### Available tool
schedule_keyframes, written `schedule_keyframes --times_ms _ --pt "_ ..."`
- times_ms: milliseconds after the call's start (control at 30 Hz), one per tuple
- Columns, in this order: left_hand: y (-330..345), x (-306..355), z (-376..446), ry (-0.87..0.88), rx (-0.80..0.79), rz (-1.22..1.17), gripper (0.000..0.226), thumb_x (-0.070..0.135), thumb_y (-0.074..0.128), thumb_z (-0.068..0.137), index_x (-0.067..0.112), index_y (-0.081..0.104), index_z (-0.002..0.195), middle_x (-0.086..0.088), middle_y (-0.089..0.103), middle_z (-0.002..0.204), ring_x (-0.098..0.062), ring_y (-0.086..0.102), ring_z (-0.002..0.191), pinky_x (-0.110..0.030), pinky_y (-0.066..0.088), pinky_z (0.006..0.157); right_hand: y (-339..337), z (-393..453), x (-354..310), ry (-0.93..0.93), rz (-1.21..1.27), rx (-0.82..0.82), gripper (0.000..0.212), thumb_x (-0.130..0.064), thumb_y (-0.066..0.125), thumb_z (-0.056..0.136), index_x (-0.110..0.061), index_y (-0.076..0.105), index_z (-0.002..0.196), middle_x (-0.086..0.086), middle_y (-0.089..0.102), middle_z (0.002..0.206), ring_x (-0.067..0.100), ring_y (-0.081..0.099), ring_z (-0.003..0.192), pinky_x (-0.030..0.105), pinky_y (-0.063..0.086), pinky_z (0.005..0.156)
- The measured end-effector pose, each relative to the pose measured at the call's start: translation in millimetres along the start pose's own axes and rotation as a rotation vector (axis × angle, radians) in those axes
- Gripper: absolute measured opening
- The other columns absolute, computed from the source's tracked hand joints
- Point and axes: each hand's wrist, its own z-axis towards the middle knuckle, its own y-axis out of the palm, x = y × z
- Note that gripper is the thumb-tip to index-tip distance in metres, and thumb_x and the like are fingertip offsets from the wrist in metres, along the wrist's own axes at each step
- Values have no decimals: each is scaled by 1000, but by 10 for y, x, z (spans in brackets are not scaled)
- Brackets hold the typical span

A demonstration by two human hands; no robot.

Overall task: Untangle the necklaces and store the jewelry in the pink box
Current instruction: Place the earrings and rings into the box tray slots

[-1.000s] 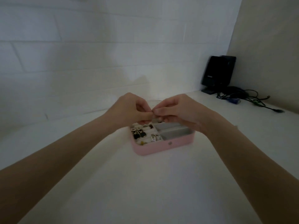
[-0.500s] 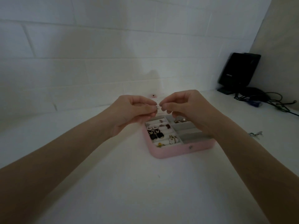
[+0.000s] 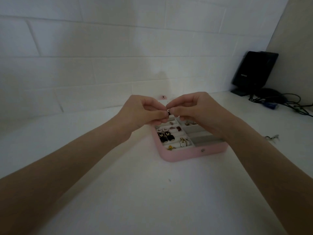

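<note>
Both hands up over the far end of the pink box (image 3: 189,154), fingertips meeting in the middle. Left hand (image 3: 142,111) curled in, thumb and forefinger pinching a tiny sparkly piece (image 3: 168,110); right hand (image 3: 193,107) pinching the same piece from the other side, rest of the fingers tucked under. So a tight pinch for each grip, nothing spread. Too small to tell what the piece really is, maybe an earring or a clasp, with a dark bit just under the shiny part.

Pink box sitting open on the white desk (image 3: 118,192), just below and a little nearer than the hands, snap button on the front wall. Left half done in padded rows: black square earrings (image 3: 166,139) in the middle rows, a couple of pale butterfly-looking ones just behind them, sparkly rings (image 3: 184,142) in a row nearer the front, something small and yellow (image 3: 170,147) in the front row. Reddish-brown bits in the rows further back. Right half split into grey compartments, partly hidden by the right wrist, a goldish item (image 3: 190,123) in the far one.

Off to the right on the desk, well apart from the box, a little tangle of chain (image 3: 271,137). Black device (image 3: 254,72) standing in the far right corner with cables (image 3: 291,103) sprawled beside it. Small pink round thing (image 3: 163,97) at the foot of the white brick wall behind the hands.
</note>
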Motion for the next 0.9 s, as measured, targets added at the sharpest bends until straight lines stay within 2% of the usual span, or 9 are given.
schedule_keyframes --times_ms 133,300,367,433,500,633,767,900 --pt "-105 11 58 85 -39 156 11 2 70 77 12 70 74 -5 72 69 -11 67 67 -24 56 74 45 22 -16 -49 -63 58 10 -2 71 77 -9 71 83 9 67 75 6 56 62 15 46 59" --pt "-269 -21 139 97 13 375 15 6 70 79 20 71 74 3 71 69 -1 59 64 -16 47 66 47 25 23 9 -96 44 11 -3 71 77 -13 72 81 14 71 81 18 55 71 26 45 68" --pt "-260 -60 141 75 -20 414 19 6 70 79 23 70 72 12 65 58 4 53 54 -11 44 59 68 32 44 18 -112 23 14 0 69 78 -14 72 79 10 69 75 17 56 69 23 45 66" --pt "-236 -91 143 62 -37 412 20 5 70 79 22 69 71 11 64 57 4 51 51 -10 43 57 81 33 48 19 -132 1 16 3 67 79 -13 71 80 7 68 70 8 56 61 17 44 58" --pt "-221 -104 144 75 -32 408 19 5 70 79 22 70 72 8 65 65 4 54 54 -9 44 59 75 30 48 28 -144 -12 15 4 66 79 -10 71 82 6 68 70 4 56 58 14 43 55" --pt "-197 -98 122 143 -27 433 18 10 69 80 27 69 74 15 68 72 6 61 67 -6 44 67 12 16 34 77 -154 -55 13 4 68 78 -6 72 86 10 67 72 7 54 58 12 42 52" --pt "-124 -83 59 266 -174 526 20 10 67 83 29 70 80 9 70 83 -1 64 78 -18 50 80 -108 -5 -22 166 -150 -120 12 8 66 77 -3 71 81 2 63 55 1 51 45 11 41 46" --pt "-94 -78 -1 352 -263 590 9 29 68 74 34 70 80 9 67 83 -1 60 78 -20 48 79 -175 -43 -101 228 -183 -224 13 9 65 77 -4 70 76 0 64 54 3 52 46 11 42 45"
